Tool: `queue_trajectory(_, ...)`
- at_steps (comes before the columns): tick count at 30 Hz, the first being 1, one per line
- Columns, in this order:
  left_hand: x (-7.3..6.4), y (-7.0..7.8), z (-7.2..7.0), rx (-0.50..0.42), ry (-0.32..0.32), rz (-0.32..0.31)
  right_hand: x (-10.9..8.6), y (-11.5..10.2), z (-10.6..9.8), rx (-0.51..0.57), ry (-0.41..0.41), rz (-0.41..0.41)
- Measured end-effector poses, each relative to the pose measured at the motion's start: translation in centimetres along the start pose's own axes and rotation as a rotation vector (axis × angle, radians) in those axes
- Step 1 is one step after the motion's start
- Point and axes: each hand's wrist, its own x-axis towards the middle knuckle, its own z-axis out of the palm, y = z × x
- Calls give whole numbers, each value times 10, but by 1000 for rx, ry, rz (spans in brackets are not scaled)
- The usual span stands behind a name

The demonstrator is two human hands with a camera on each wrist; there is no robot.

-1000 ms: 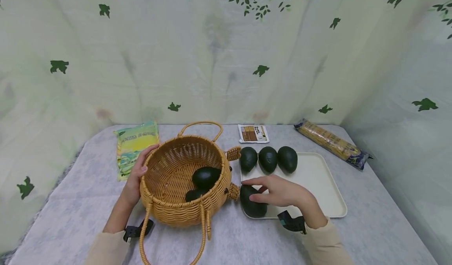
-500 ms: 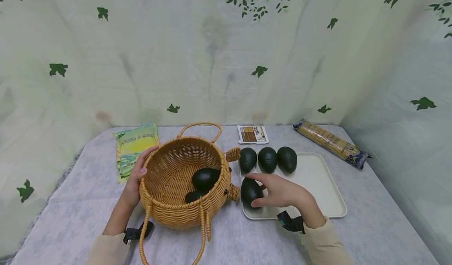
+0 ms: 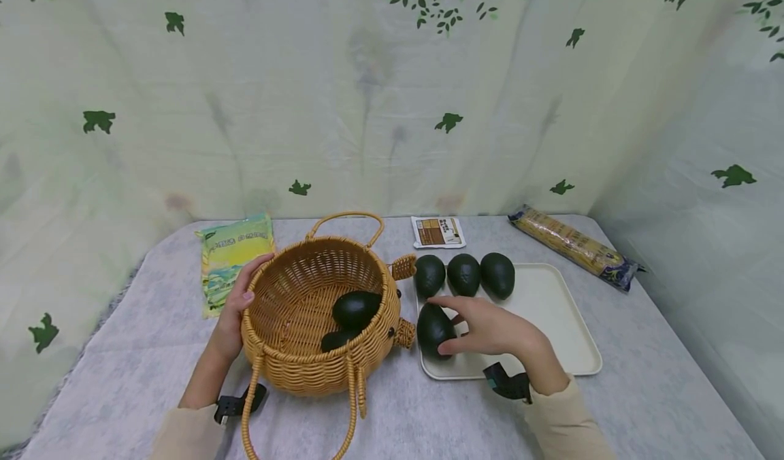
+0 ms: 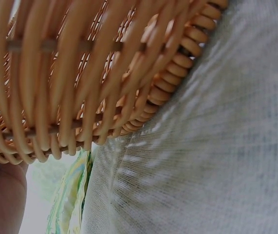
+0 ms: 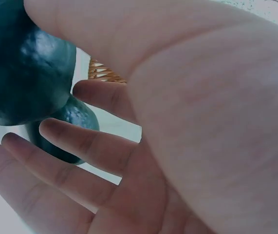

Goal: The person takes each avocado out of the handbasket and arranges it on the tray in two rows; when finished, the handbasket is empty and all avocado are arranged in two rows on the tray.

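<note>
My left hand (image 3: 235, 307) grips the left rim of a round wicker basket (image 3: 288, 371) with animal-like ears and an eye on its side. Two dark green avocados, one (image 3: 356, 309) in front of the other (image 3: 337, 340), lie inside it. On the left part of a cream tray (image 3: 554, 317), my right hand (image 3: 490, 327) holds an avocado (image 3: 433, 332) between thumb and index finger. In the right wrist view, the thumb overlaps this avocado (image 5: 27, 73) and the other fingers (image 5: 90, 146) spread below it. Three more avocados (image 3: 463, 275) stand in a row along the tray's back edge.
A yellow-green packet (image 3: 235, 259) lies behind the basket's left side. A small white-brown packet (image 3: 438, 232) lies behind the tray, and a long pack of noodles (image 3: 572, 248) at the back right. The basket's front handle (image 3: 352, 419) hangs toward me.
The avocado at my right hand has turned more upright and shifted slightly back on the tray, with thumb and index finger following it. My left hand and the basket stay put.
</note>
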Motion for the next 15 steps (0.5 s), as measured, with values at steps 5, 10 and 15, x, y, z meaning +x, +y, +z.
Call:
queue_trajectory(5, -1, 0, 0, 8, 5, 2, -3, 0, -4, 11, 9, -1)
queue_trajectory(10, 0, 0, 0, -9, 0, 7, -5, 1, -7, 15, 54, -23)
queue_trajectory(15, 0, 1, 0, -14, -2, 4, -5, 0, -8, -17, 167, -70)
